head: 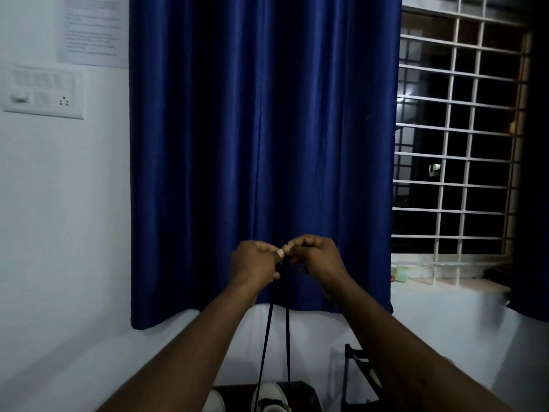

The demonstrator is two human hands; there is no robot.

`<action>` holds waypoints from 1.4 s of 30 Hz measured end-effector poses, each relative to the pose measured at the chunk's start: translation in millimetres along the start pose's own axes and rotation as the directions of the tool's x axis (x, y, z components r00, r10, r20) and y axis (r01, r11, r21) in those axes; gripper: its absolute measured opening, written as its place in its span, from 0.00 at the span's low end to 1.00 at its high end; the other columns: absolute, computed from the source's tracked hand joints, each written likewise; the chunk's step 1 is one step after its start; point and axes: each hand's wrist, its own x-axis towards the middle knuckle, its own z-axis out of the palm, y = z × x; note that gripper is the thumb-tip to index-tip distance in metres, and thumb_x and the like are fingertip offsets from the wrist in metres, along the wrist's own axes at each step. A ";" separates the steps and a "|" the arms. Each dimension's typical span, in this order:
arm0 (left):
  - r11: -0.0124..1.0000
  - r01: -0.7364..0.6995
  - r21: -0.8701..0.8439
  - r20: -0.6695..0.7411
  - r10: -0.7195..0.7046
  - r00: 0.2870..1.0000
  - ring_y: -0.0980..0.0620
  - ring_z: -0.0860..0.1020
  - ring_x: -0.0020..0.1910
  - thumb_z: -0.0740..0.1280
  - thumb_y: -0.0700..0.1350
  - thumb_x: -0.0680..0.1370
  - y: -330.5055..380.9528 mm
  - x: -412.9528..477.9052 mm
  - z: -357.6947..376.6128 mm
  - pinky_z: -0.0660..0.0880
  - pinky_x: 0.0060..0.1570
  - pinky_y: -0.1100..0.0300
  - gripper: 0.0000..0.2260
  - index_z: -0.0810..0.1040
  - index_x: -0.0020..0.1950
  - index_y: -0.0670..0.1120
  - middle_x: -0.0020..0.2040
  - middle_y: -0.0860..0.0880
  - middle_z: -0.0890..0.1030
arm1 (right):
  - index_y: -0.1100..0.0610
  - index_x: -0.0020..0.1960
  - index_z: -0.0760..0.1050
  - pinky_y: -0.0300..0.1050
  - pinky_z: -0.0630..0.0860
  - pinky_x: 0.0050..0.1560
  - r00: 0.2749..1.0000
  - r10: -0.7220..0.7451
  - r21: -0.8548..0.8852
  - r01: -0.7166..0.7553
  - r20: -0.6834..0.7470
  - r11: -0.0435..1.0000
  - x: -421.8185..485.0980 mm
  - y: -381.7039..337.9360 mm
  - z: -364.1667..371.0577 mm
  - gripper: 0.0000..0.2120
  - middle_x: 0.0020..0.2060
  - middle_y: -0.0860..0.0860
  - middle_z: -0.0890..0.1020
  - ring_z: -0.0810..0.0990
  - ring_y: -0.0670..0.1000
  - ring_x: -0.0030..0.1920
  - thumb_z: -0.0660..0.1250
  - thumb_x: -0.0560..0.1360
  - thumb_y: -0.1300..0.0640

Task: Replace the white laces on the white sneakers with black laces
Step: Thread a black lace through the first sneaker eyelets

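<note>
Plainly, trouble could start with the dark blue curtain [261, 144]. In this dim room the black lace [265, 346] almost vanishes against it, so its two ends might be judged level when they are not.

Both hands are raised in front of the curtain, nearly touching. The left hand [254, 264] and right hand [316, 257] each have curled fingers that seem to pinch the lace ends. If either pinch slips, an end could drop and slide back through an eyelet. Pulling harder might lift or tip the white sneaker [270, 395].

The sneaker sits well below the hands on a dark surface [306, 394]. Two strands of the lace run straight down to it.
</note>
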 end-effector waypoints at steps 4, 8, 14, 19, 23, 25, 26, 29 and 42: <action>1.000 -0.004 0.010 -0.001 0.004 1.000 0.54 0.83 0.30 0.73 0.44 0.80 -1.6 0.3 -0.3 0.78 0.31 0.63 0.03 0.86 0.47 0.47 0.43 0.50 0.87 | 0.57 0.46 0.86 0.46 0.77 0.44 1.000 -0.002 0.008 0.002 0.006 1.000 -1.7 -1.2 0.5 0.05 0.43 0.55 0.88 0.83 0.50 0.42 0.71 0.78 0.62; 1.000 -0.004 0.019 -0.008 0.004 1.000 0.54 0.83 0.30 0.71 0.43 0.81 -2.7 0.0 0.5 0.80 0.31 0.62 0.05 0.85 0.46 0.47 0.42 0.49 0.86 | 0.56 0.47 0.85 0.43 0.76 0.40 1.000 0.011 0.014 -0.012 0.019 1.000 -1.9 0.3 2.9 0.05 0.43 0.54 0.88 0.83 0.49 0.42 0.70 0.79 0.61; 0.999 0.007 -0.040 -0.017 -0.008 1.000 0.52 0.81 0.32 0.66 0.39 0.82 -7.0 -5.7 4.1 0.78 0.33 0.59 0.09 0.84 0.46 0.43 0.41 0.43 0.86 | 0.53 0.57 0.82 0.42 0.80 0.46 0.993 0.052 0.076 -0.060 0.107 0.995 -16.0 13.3 14.8 0.10 0.48 0.51 0.88 0.85 0.51 0.47 0.67 0.83 0.48; 0.994 0.047 -0.099 0.014 -0.046 0.999 0.51 0.80 0.32 0.61 0.45 0.86 -16.9 -13.7 7.1 0.79 0.33 0.59 0.10 0.80 0.52 0.44 0.45 0.47 0.86 | 0.56 0.61 0.82 0.55 0.79 0.61 0.920 0.222 0.152 -0.282 0.324 0.947 -54.2 59.3 35.5 0.34 0.47 0.55 0.87 0.86 0.55 0.50 0.50 0.83 0.31; 0.972 0.112 -0.207 -0.027 -0.120 0.992 0.53 0.76 0.29 0.57 0.44 0.87 -31.5 -10.8 -2.5 0.74 0.30 0.60 0.10 0.75 0.51 0.44 0.42 0.47 0.83 | 0.61 0.56 0.81 0.45 0.76 0.46 0.923 0.270 0.226 -0.334 0.273 0.915 -72.7 101.5 36.4 0.22 0.36 0.54 0.78 0.77 0.51 0.38 0.59 0.86 0.44; 0.990 0.095 -0.104 -0.073 -0.103 0.992 0.51 0.74 0.33 0.57 0.44 0.86 -46.5 -7.5 -7.5 0.73 0.35 0.56 0.10 0.75 0.48 0.45 0.41 0.46 0.80 | 0.61 0.52 0.80 0.42 0.73 0.44 0.932 0.256 0.160 -0.302 0.254 0.940 -80.7 120.4 33.1 0.10 0.34 0.52 0.75 0.73 0.49 0.36 0.62 0.85 0.57; 0.998 0.067 0.003 -0.095 -0.067 0.993 0.50 0.75 0.36 0.58 0.44 0.85 -54.9 -6.2 -9.8 0.74 0.38 0.53 0.10 0.75 0.48 0.45 0.43 0.46 0.80 | 0.61 0.50 0.80 0.42 0.73 0.44 0.935 0.248 0.109 -0.283 0.254 0.953 -83.5 127.4 30.3 0.09 0.34 0.51 0.75 0.73 0.49 0.36 0.63 0.84 0.60; 0.950 -0.022 0.312 -0.067 0.044 0.997 0.47 0.79 0.43 0.58 0.43 0.84 -88.7 -8.6 -16.2 0.77 0.48 0.48 0.10 0.78 0.48 0.44 0.46 0.47 0.82 | 0.57 0.44 0.79 0.44 0.74 0.48 0.938 0.249 0.030 -0.264 0.242 0.964 -91.7 143.7 20.7 0.12 0.36 0.51 0.80 0.77 0.50 0.40 0.64 0.84 0.54; 0.962 0.274 0.020 0.199 -0.272 0.941 0.55 0.81 0.37 0.70 0.42 0.80 -189.4 -82.9 17.1 0.78 0.44 0.56 0.11 0.88 0.42 0.55 0.39 0.52 0.87 | 0.57 0.53 0.81 0.55 0.76 0.63 0.921 0.386 0.754 -0.292 0.056 0.588 -107.3 170.8 56.8 0.11 0.53 0.55 0.86 0.85 0.54 0.53 0.65 0.81 0.51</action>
